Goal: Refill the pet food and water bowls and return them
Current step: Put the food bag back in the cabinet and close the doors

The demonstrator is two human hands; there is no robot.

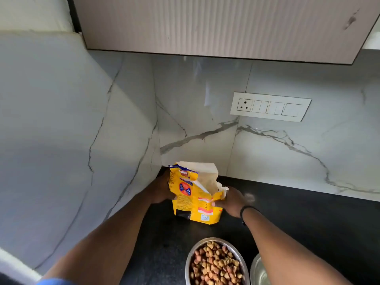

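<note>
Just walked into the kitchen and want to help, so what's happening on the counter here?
A person is feeding a pet. Both hands hold an opened yellow pet food bag upright in the corner of the black counter, the left hand on one side and the right hand on the other. Nearer the person, a steel bowl is already full of kibble. A second steel bowl beside it is mostly out of frame, so its contents can't be judged.
</note>
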